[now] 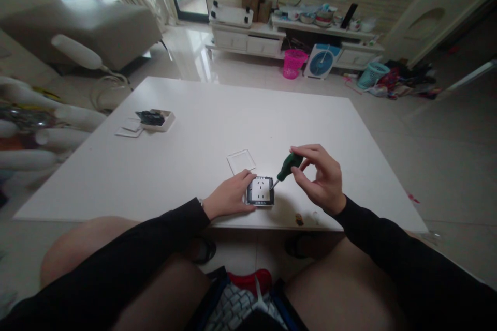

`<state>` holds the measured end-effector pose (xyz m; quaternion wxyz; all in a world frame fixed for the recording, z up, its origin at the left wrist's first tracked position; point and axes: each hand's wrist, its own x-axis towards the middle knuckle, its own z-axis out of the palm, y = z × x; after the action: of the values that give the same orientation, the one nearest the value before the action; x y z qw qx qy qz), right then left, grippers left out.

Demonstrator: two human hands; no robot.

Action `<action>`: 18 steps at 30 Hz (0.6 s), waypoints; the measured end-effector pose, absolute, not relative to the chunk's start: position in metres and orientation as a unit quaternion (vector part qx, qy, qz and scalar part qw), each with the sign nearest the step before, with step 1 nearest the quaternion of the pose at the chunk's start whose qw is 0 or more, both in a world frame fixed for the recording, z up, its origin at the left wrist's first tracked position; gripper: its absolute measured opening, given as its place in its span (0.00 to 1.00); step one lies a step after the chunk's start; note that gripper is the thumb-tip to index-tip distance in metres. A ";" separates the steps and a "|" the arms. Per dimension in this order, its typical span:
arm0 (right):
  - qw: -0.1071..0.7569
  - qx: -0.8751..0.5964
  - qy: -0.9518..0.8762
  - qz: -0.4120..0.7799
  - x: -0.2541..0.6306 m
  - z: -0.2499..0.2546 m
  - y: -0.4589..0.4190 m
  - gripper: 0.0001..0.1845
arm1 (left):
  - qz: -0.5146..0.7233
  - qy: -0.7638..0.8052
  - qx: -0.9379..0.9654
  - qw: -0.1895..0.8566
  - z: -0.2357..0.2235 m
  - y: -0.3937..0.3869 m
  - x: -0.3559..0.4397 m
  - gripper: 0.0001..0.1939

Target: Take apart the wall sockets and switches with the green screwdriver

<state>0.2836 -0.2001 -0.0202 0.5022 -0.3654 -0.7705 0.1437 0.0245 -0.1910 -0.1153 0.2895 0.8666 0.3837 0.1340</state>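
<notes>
A wall socket (261, 191) with a white face and dark frame lies near the front edge of the white table. My left hand (232, 195) grips its left side between thumb and fingers. Between the thumb and fingers of my right hand (321, 178) is a green-handled screwdriver (288, 166), tilted so that its shaft meets the right side of the socket. Just behind the socket lies a white square cover frame (241, 161). A small brass-coloured piece (298, 219) rests by the table edge below my right hand, beside a tiny clear item.
At the table's (202, 108) far left stands a small white box (165, 120) with dark parts, next to another clear frame (130, 128). Past the table are a pink basket (294, 63), a blue fan (322, 61) and a low cabinet (248, 41).
</notes>
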 end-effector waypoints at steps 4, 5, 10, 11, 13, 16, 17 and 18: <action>0.488 -0.371 -0.774 0.161 0.283 -0.019 -0.200 0.25 | 0.139 0.389 0.863 0.293 -0.116 -0.191 0.024 0.39; 0.489 -0.372 -0.774 0.152 0.283 -0.019 -0.200 0.23 | 0.144 0.387 0.861 0.295 -0.116 -0.191 0.024 0.38; 0.502 -0.377 -0.765 0.146 0.283 -0.019 -0.201 0.23 | 0.149 0.394 0.855 0.303 -0.114 -0.190 0.025 0.38; 0.500 -0.374 -0.765 0.157 0.283 -0.019 -0.201 0.24 | 0.146 0.399 0.852 0.306 -0.113 -0.190 0.025 0.39; 0.496 -0.368 -0.768 0.170 0.284 -0.019 -0.201 0.25 | 0.148 0.408 0.844 0.316 -0.113 -0.189 0.025 0.39; 0.506 -0.373 -0.764 0.148 0.283 -0.021 -0.199 0.22 | 0.162 0.414 0.835 0.324 -0.113 -0.189 0.025 0.39; 0.511 -0.378 -0.759 0.139 0.282 -0.022 -0.198 0.21 | 0.165 0.414 0.834 0.326 -0.114 -0.189 0.025 0.40; 0.517 -0.381 -0.755 0.133 0.282 -0.022 -0.198 0.20 | 0.167 0.413 0.833 0.328 -0.115 -0.189 0.025 0.40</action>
<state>0.2821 -0.1977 -0.0224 0.5169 -0.3805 -0.7552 0.1329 0.0250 -0.1892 -0.1146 0.3276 0.8329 0.4135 0.1670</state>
